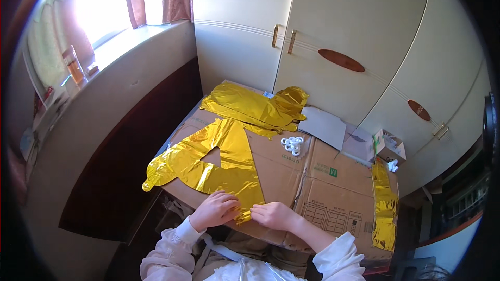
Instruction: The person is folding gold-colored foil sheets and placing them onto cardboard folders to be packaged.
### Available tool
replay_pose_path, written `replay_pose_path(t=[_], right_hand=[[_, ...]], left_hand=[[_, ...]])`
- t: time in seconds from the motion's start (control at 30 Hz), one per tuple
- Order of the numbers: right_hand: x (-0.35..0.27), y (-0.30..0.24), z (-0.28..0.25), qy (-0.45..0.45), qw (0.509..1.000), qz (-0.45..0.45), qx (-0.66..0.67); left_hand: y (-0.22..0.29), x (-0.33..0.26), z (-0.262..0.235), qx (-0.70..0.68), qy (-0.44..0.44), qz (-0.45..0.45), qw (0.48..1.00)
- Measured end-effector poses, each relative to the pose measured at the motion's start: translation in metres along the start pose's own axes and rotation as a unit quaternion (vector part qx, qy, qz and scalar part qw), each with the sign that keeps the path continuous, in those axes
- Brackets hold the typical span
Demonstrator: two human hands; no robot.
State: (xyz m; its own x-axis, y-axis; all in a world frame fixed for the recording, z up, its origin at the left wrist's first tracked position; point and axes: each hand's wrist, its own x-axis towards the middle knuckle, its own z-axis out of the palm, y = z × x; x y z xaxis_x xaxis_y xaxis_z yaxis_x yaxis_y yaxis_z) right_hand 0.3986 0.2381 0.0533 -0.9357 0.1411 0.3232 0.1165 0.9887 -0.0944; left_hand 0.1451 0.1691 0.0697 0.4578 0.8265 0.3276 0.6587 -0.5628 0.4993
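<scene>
Hidden: the desk itself is covered by a flattened cardboard sheet (312, 187), so its top cannot be made out; the person's lap and lower sleeves are cut off by the lower edge.
Hard to tell: the fingertips of both hands press into the foil, and whether any finger curls under its edge does not show.
Left hand (216, 209): lies palm down with fingers bent on the near tip of the gold foil letter balloon (219, 164), pinning it to the cardboard.
Right hand (273, 214): flat and loosely spread, touching the same tip just beside the left hand; the two hands sit close together, not gripping anything that can be seen.
Gold foil letter balloon: uninflated, spreads away from the hands, forward and to the left, one leg hanging past the cardboard's left edge.
Beyond the hands: a pile of folded gold foil balloons (255, 105) at the far end, a small heap of white plastic rings (292, 144) nearer.
Right of the right hand: a long gold foil strip (384, 205) along the cardboard's edge, a small open box (390, 145) beyond it.
</scene>
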Motion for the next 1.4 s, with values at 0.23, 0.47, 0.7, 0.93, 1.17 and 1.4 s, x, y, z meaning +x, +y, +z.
replay_pose_path(t=[0.23, 0.47, 0.7, 0.93, 1.17, 1.4], right_hand=[[0.006, 0.002, -0.002, 0.051, 0.946, 0.226, 0.226], [0.024, 0.003, -0.005, 0.068, 0.929, 0.255, 0.258], [0.041, -0.009, -0.004, 0.18, 0.979, 0.094, -0.004], [0.016, -0.002, 0.025, 0.042, 0.978, 0.195, 0.059], [0.039, 0.022, 0.014, -0.082, 0.99, 0.107, 0.052], [0.101, 0.038, 0.009, -0.277, 0.934, 0.213, 0.076]], left_hand=[[0.004, 0.001, -0.007, -0.121, -0.045, -0.073, 0.989], [0.028, 0.011, -0.006, -0.002, -0.009, -0.081, 0.997], [0.021, 0.008, 0.021, -0.017, 0.05, -0.184, 0.981], [-0.025, -0.016, 0.013, -0.199, 0.316, -0.265, 0.889], [-0.091, -0.018, -0.158, -0.175, 0.453, -0.223, 0.845], [-0.146, -0.024, -0.266, -0.238, 0.459, -0.326, 0.791]])
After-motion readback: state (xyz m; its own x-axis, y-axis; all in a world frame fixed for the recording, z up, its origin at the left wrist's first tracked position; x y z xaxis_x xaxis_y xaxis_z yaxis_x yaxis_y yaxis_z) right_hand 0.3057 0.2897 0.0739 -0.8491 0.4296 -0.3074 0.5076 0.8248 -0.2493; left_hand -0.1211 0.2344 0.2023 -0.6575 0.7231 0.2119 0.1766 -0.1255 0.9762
